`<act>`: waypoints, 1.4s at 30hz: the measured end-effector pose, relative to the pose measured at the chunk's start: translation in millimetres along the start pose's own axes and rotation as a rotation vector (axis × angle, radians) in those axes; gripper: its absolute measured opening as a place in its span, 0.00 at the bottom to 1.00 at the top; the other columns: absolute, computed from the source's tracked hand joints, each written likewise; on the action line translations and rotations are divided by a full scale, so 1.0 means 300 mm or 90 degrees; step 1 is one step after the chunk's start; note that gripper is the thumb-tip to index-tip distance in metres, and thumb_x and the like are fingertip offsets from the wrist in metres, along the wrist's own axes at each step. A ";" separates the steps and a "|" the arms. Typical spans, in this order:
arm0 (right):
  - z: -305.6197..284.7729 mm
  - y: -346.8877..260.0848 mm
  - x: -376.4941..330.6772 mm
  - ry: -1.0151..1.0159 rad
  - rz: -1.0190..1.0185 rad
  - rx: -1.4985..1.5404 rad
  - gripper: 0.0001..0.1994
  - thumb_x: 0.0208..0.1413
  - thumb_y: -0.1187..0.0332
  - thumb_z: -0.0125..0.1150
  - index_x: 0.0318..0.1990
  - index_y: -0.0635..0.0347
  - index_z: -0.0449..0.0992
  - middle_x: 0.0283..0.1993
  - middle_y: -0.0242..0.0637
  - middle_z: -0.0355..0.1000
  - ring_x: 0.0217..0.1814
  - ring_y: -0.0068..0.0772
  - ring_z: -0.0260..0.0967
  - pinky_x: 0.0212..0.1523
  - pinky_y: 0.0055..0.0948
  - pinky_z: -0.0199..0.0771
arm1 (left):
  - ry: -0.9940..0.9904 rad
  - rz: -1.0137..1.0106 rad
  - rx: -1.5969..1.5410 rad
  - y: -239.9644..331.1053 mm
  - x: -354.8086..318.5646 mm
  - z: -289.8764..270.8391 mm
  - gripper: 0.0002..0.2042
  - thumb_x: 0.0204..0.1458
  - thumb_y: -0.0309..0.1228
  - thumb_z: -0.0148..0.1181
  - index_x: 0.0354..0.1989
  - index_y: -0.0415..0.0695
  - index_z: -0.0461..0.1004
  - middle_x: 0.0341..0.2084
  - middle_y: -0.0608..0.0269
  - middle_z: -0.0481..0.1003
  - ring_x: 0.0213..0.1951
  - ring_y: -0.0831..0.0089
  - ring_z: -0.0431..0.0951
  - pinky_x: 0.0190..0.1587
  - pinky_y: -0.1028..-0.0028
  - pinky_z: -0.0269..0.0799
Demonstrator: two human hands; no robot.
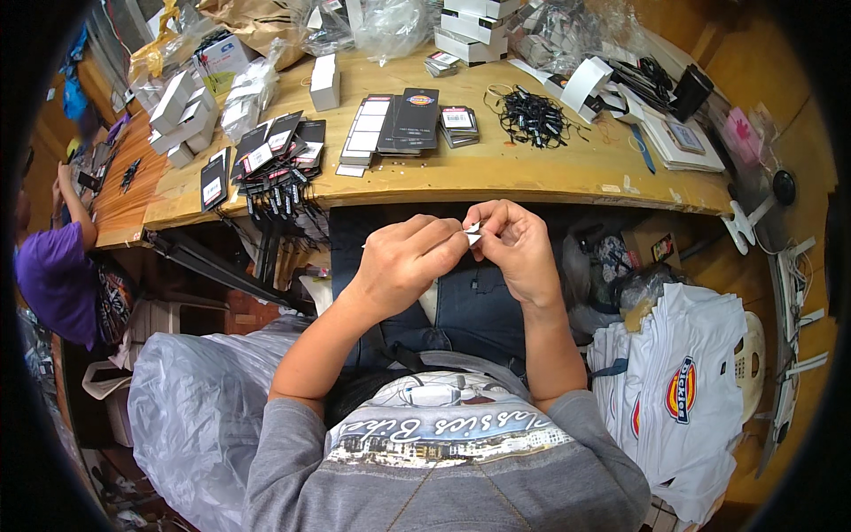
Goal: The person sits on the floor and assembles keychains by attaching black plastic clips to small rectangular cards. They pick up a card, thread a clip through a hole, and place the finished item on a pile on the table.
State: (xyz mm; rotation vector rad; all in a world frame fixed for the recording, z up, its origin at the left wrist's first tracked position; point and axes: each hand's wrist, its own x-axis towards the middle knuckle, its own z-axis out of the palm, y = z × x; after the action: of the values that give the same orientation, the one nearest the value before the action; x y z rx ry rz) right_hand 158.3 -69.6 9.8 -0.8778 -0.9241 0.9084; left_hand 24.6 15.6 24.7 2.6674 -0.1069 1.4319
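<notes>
In the head view, the left hand (pixel 409 266) and the right hand (pixel 521 250) meet just off the near edge of the surface (pixel 377 80), above the person's lap. Between them is a small white tag (pixel 473 236). The left fingers are curled, their tips closed on its left side; the right thumb and forefinger are pinched together at its right end, the other right fingers bent. A short dark cord (pixel 476 285) shows below the right hand, against the dark trousers (pixel 470 324).

On the surface, beyond the hands to the left, lies a pile of black tags (pixel 282 142), cords trailing over the near edge. Right of it are white labels (pixel 364 129), overlapping dark cards (pixel 415 122), and a small stack of cards (pixel 458 124). Farther right lies a heap of black cords (pixel 532 118), then a blue tool (pixel 643 149) near a pad (pixel 678 142). White boxes (pixel 184 115) stand at the far left, with clear bags (pixel 394 31) along the far side.

Near right, below the surface, is a stack of white shirts (pixel 683 381); near left, a grey bag (pixel 195 417). A co-worker (pixel 62 275) in purple sits at the far left.
</notes>
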 end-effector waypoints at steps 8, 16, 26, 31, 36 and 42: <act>-0.001 0.041 -0.008 0.105 -0.063 -0.089 0.04 0.41 0.82 0.52 0.23 0.65 0.64 0.31 0.33 0.63 0.26 0.14 0.60 0.25 0.12 0.62 | -0.067 -0.277 -0.239 0.020 -0.028 -0.010 0.16 0.44 0.15 0.44 0.42 0.37 0.54 0.29 0.51 0.69 0.31 0.60 0.71 0.36 0.74 0.66; 0.035 -0.024 -0.020 0.076 -0.258 -0.431 0.06 0.35 0.81 0.57 0.21 0.63 0.66 0.30 0.34 0.63 0.24 0.17 0.59 0.24 0.15 0.59 | 0.029 -0.485 -0.308 0.000 -0.039 -0.004 0.10 0.42 0.17 0.51 0.34 0.36 0.60 0.22 0.55 0.71 0.24 0.74 0.71 0.26 0.82 0.63; 0.046 -0.044 -0.013 0.096 -0.350 -0.467 0.06 0.33 0.81 0.56 0.20 0.65 0.66 0.34 0.38 0.65 0.35 0.31 0.65 0.36 0.22 0.64 | -0.017 -0.351 -0.183 0.043 -0.006 -0.036 0.15 0.36 0.13 0.48 0.36 0.38 0.65 0.24 0.52 0.71 0.30 0.62 0.74 0.27 0.74 0.69; 0.040 -0.052 -0.017 0.048 -0.292 -0.450 0.05 0.35 0.83 0.54 0.21 0.66 0.66 0.36 0.40 0.66 0.36 0.29 0.64 0.39 0.21 0.62 | -0.032 -0.250 -0.099 0.028 -0.021 -0.025 0.18 0.31 0.13 0.49 0.36 0.40 0.67 0.27 0.53 0.71 0.28 0.63 0.74 0.27 0.74 0.70; 0.032 -0.025 -0.015 0.024 -0.253 -0.325 0.05 0.38 0.84 0.51 0.22 0.66 0.64 0.38 0.42 0.64 0.40 0.28 0.63 0.43 0.23 0.60 | -0.027 -0.126 0.001 0.028 -0.014 -0.028 0.17 0.31 0.15 0.50 0.35 0.40 0.67 0.28 0.53 0.72 0.29 0.63 0.74 0.28 0.73 0.71; 0.024 -0.006 -0.017 -0.021 -0.254 -0.239 0.05 0.39 0.84 0.50 0.22 0.65 0.62 0.39 0.43 0.63 0.44 0.33 0.61 0.45 0.26 0.59 | -0.034 -0.102 -0.046 0.035 -0.020 -0.041 0.17 0.30 0.17 0.53 0.35 0.37 0.66 0.29 0.49 0.71 0.30 0.60 0.74 0.28 0.72 0.71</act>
State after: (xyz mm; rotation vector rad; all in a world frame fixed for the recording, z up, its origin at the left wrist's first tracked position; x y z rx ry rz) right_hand 150.4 -73.3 12.6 -0.9490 -1.2687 0.4113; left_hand 9.9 6.9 27.2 2.5908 0.0497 1.2837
